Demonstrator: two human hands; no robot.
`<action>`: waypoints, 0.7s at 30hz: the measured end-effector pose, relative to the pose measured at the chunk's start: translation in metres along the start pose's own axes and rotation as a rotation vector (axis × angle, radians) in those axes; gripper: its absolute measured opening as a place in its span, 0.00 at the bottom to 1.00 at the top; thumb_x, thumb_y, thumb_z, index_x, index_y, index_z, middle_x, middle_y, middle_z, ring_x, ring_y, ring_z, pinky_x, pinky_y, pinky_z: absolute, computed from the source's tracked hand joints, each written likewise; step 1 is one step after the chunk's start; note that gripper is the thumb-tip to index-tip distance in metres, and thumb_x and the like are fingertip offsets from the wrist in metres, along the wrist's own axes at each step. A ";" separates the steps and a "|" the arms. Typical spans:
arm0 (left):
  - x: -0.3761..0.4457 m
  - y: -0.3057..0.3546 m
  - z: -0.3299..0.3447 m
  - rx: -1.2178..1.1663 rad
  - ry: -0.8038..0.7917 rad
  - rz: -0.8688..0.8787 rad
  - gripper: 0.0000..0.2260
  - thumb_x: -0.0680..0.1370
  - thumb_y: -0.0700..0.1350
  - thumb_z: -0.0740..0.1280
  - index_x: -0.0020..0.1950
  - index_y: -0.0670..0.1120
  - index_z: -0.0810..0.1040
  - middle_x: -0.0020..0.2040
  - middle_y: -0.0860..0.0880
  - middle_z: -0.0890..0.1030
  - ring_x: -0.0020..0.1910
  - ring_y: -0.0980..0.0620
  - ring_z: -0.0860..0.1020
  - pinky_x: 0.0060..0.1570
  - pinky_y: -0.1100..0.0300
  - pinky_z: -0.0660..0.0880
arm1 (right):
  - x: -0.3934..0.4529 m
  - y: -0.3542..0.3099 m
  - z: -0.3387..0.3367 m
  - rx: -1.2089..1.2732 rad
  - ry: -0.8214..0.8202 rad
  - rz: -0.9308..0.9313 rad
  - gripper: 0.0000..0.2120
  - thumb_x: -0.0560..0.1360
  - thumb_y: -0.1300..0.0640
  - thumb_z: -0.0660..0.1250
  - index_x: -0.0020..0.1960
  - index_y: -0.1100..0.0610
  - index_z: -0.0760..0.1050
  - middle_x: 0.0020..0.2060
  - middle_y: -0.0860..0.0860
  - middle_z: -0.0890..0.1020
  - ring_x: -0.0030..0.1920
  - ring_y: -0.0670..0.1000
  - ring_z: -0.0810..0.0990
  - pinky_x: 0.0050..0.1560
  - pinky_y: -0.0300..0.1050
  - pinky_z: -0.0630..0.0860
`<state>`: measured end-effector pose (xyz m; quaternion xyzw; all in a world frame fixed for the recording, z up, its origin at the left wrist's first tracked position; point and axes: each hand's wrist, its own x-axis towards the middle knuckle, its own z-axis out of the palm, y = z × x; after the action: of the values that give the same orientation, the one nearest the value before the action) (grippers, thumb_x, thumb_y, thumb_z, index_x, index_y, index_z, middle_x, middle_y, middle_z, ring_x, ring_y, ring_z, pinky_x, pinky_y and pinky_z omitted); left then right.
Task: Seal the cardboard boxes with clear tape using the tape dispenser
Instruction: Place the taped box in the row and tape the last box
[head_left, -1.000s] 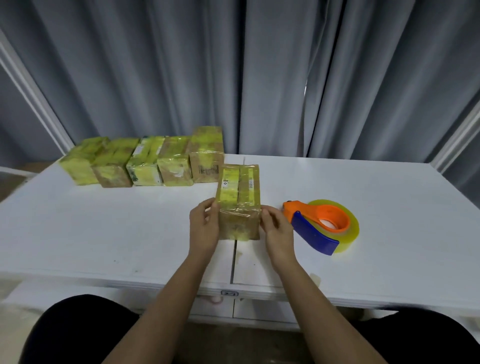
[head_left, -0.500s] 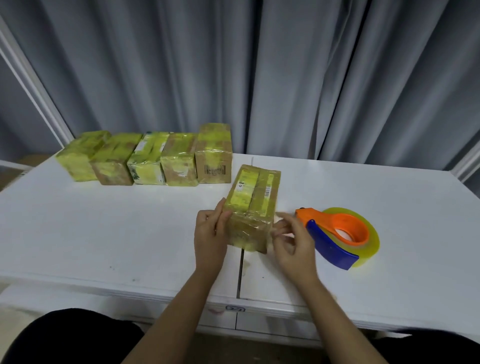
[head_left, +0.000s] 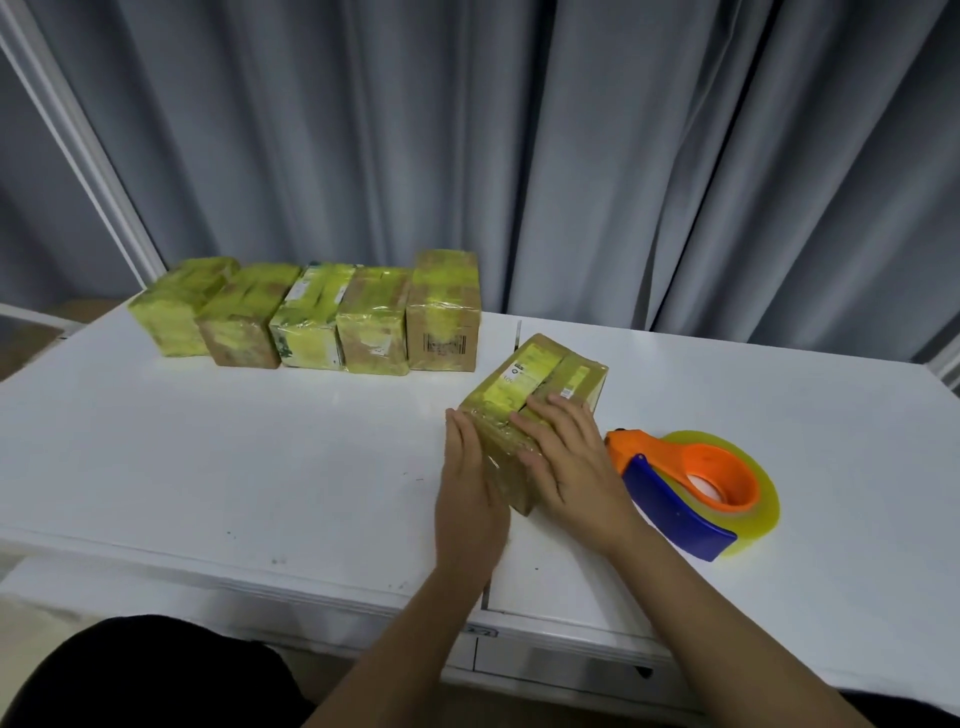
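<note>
My left hand (head_left: 470, 493) and right hand (head_left: 566, 457) flat, pressing tape on box (head_left: 540, 387); uneven pressure risks wrinkles, box sliding into dispenser (head_left: 691, 488)

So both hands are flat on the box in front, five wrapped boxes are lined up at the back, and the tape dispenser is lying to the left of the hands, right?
Not quite: the head view shows the tape dispenser lying to the right of the hands. The rest holds: the left hand and right hand press flat on the front box, and five wrapped boxes line the back.
</note>
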<state>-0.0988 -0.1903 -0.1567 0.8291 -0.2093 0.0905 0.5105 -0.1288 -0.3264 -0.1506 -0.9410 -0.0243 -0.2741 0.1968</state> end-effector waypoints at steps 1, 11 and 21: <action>0.000 -0.004 0.001 0.038 -0.033 0.047 0.29 0.80 0.35 0.56 0.76 0.44 0.43 0.78 0.48 0.47 0.69 0.61 0.56 0.58 0.70 0.63 | 0.001 -0.002 0.002 -0.013 0.019 0.006 0.26 0.82 0.42 0.46 0.68 0.53 0.72 0.68 0.52 0.73 0.72 0.51 0.60 0.75 0.56 0.51; -0.006 -0.029 -0.023 0.413 -0.358 0.264 0.43 0.63 0.34 0.70 0.74 0.31 0.52 0.73 0.30 0.57 0.73 0.35 0.61 0.63 0.46 0.72 | 0.002 0.007 -0.011 -0.175 -0.238 -0.089 0.40 0.70 0.30 0.60 0.74 0.52 0.57 0.74 0.53 0.61 0.75 0.52 0.50 0.75 0.57 0.43; -0.005 0.009 -0.015 -0.009 -0.328 0.053 0.37 0.80 0.52 0.59 0.75 0.48 0.33 0.75 0.43 0.31 0.74 0.49 0.31 0.73 0.56 0.41 | 0.001 -0.012 -0.033 -0.111 -0.421 -0.038 0.43 0.75 0.54 0.66 0.76 0.46 0.37 0.77 0.44 0.45 0.75 0.43 0.34 0.76 0.52 0.40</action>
<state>-0.1057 -0.1795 -0.1447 0.8247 -0.3119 -0.0334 0.4706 -0.1462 -0.3285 -0.1205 -0.9863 -0.0673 -0.0763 0.1298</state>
